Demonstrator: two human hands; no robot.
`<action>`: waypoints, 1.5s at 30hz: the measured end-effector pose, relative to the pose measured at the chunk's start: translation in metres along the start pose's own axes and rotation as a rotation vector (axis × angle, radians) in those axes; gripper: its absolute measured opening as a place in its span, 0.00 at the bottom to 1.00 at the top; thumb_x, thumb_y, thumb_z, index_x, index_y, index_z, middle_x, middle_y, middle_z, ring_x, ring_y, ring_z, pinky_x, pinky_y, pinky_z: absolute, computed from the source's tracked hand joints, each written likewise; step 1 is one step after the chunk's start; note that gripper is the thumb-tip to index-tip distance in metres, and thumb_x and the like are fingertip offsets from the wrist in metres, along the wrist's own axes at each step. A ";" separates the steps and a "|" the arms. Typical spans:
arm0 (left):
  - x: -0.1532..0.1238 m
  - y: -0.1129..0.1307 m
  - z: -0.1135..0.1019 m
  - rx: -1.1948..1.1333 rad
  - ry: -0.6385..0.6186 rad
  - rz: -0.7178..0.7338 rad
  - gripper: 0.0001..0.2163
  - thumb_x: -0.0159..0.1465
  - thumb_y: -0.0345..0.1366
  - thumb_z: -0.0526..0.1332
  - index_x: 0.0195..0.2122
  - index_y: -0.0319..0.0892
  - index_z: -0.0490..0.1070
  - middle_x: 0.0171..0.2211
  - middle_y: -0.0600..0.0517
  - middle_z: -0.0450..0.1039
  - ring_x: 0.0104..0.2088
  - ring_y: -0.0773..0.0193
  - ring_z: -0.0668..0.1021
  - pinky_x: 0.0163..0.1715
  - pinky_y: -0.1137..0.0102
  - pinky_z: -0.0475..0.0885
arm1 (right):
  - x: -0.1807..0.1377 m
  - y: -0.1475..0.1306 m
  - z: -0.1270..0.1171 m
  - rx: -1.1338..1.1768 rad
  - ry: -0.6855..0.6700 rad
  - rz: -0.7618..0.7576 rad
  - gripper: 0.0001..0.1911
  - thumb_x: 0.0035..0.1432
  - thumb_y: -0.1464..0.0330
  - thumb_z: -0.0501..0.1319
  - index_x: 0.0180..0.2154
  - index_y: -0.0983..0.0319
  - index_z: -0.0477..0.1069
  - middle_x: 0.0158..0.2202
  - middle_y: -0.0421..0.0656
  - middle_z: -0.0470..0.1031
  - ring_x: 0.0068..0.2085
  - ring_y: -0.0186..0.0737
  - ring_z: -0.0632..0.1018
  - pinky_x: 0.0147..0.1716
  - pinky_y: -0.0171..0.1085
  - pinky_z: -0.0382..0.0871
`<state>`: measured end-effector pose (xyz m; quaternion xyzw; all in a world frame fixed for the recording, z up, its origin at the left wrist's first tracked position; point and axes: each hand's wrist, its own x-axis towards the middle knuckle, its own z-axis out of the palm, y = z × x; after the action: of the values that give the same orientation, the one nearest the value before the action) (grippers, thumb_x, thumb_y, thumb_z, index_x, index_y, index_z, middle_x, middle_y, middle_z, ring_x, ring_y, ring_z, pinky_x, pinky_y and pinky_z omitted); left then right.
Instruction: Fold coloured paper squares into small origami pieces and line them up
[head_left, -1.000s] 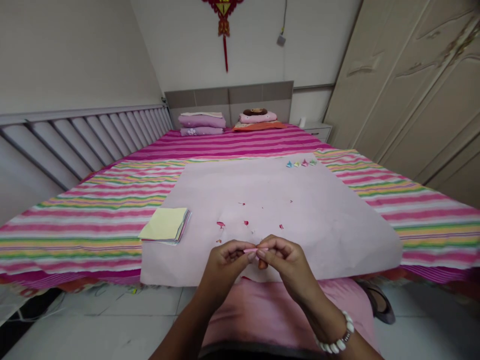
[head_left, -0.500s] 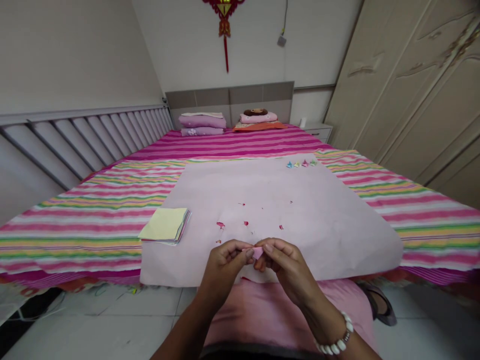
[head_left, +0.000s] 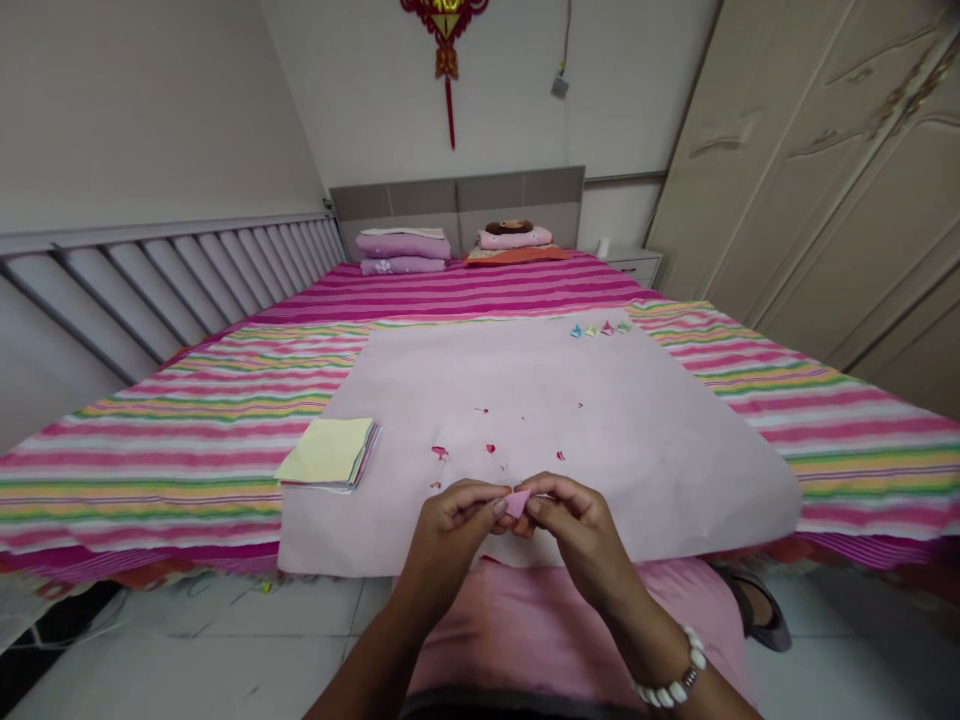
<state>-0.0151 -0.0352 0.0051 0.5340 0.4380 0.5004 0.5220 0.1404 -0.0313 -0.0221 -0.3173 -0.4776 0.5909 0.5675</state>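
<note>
Between my two hands is a small piece of folded pink paper (head_left: pixel 517 502), held just above the near part of a large pale sheet (head_left: pixel 660 440). My left hand (head_left: pixel 463 515) pinches its left side between thumb and fingers. On the other side, my right hand (head_left: pixel 568 515) grips it the same way, a white beaded bracelet on that wrist. The fingertips hide the paper's edges. Several small folded paper pieces (head_left: pixel 607 328) in blue, yellow, pink and green stand in a row at the sheet's far right corner.
A stack of coloured square paper (head_left: pixel 328 450), yellow on top, lies on the sheet's left edge. Small red marks or scraps (head_left: pixel 439 453) dot the middle. Underneath is a bed with a striped cover (head_left: pixel 187 420); folded bedding (head_left: pixel 403 246) rests by the headboard.
The pink paper has turned slightly, and more of its flat face shows between my fingers. My right fingers have shifted their grip a little. The view has moved very slightly.
</note>
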 end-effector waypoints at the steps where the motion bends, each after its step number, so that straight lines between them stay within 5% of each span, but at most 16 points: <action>1: 0.000 0.001 0.000 0.005 -0.004 0.001 0.05 0.55 0.33 0.65 0.31 0.40 0.79 0.29 0.50 0.76 0.29 0.65 0.77 0.32 0.71 0.75 | 0.000 0.000 0.000 0.003 -0.005 -0.006 0.04 0.53 0.69 0.63 0.33 0.63 0.76 0.24 0.42 0.77 0.27 0.37 0.76 0.29 0.36 0.68; 27: 0.002 0.005 0.001 0.011 -0.076 -0.075 0.06 0.55 0.36 0.67 0.28 0.38 0.76 0.24 0.51 0.78 0.27 0.65 0.77 0.31 0.72 0.73 | -0.001 -0.006 0.006 -0.029 -0.005 -0.036 0.04 0.54 0.67 0.64 0.29 0.62 0.76 0.25 0.42 0.76 0.27 0.37 0.74 0.29 0.36 0.67; 39: -0.001 0.005 0.006 0.170 -0.034 0.068 0.06 0.59 0.35 0.61 0.27 0.40 0.72 0.23 0.55 0.73 0.26 0.67 0.75 0.27 0.74 0.69 | 0.002 -0.003 0.007 -0.030 0.029 0.035 0.09 0.51 0.63 0.67 0.27 0.62 0.73 0.22 0.40 0.75 0.25 0.36 0.73 0.28 0.36 0.66; 45: 0.003 0.001 0.008 0.160 0.012 -0.048 0.08 0.55 0.39 0.64 0.24 0.40 0.73 0.18 0.55 0.71 0.21 0.68 0.72 0.23 0.75 0.67 | 0.001 -0.002 0.007 -0.078 0.059 0.015 0.10 0.53 0.62 0.65 0.26 0.62 0.71 0.18 0.38 0.72 0.22 0.34 0.71 0.27 0.35 0.63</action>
<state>-0.0071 -0.0336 0.0070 0.5604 0.4924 0.4545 0.4868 0.1347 -0.0316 -0.0181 -0.3600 -0.4810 0.5663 0.5642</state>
